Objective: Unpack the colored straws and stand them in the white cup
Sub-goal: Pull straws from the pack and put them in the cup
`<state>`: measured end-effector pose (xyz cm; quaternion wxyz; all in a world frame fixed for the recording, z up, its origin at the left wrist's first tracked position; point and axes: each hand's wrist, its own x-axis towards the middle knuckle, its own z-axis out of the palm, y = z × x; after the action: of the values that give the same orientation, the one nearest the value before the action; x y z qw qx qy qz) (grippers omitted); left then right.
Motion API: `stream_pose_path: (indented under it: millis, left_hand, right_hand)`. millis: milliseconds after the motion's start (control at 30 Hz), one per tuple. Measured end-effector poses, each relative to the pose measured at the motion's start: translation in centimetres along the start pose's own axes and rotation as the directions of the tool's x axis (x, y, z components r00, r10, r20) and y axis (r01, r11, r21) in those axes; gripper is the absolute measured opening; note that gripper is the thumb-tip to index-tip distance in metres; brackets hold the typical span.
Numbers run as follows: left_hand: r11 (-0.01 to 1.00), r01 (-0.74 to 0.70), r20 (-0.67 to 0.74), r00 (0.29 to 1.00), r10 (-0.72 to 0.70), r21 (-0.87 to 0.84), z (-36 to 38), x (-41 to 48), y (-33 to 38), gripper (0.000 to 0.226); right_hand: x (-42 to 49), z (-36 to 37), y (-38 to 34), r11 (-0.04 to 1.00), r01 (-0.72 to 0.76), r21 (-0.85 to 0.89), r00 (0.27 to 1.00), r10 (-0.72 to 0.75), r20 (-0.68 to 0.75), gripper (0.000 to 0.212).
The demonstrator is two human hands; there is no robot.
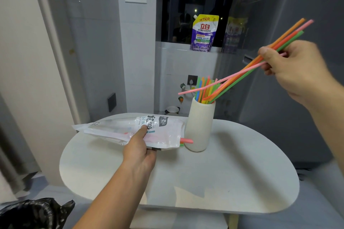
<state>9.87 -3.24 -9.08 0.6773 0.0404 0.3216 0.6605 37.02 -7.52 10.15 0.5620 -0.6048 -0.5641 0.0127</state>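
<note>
Smooth oval white bench [232,182]: left hand [140,151] pinches crinkly plastic pack [130,131]; right hand [290,67] grips thin straws [247,69] above ribbed cup [200,126].

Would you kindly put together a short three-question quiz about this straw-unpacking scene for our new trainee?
1. True or false: the white cup already holds some straws.
2. Which hand holds the straw packet?
A. left
B. right
C. neither
3. Fill in: the bunch of straws in the right hand points its lower ends toward the ____.

Key:
1. True; several coloured straws stand in it.
2. A; the left hand has its grip on the packet above the white table.
3. Cup.
</note>
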Motion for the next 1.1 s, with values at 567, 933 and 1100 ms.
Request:
stream_pose_path:
  millis: [567, 933, 1100]
  left_hand:
    - [1.0, 0.001, -0.005, 1.0, -0.001, -0.004, 0.0, -0.1, 0.0, 0.039]
    - [1.0, -0.005, -0.001, 1.0, 0.005, 0.003, -0.2, 0.1, 0.0, 0.042]
    - [1.0, -0.009, -0.001, 1.0, 0.009, 0.004, -0.1, 0.2, -0.1, 0.044]
  right_hand:
    - [1.3, -0.7, -0.5, 1.0, 0.025, 0.006, 1.0, -0.025, 0.01, 0.017]
    - [1.3, 0.6, -0.5, 1.0, -0.009, 0.004, 1.0, 0.008, 0.023, 0.015]
    - [1.8, 1.0, -1.0, 1.0, -0.017, 0.016, 0.999, 0.016, 0.029, 0.017]
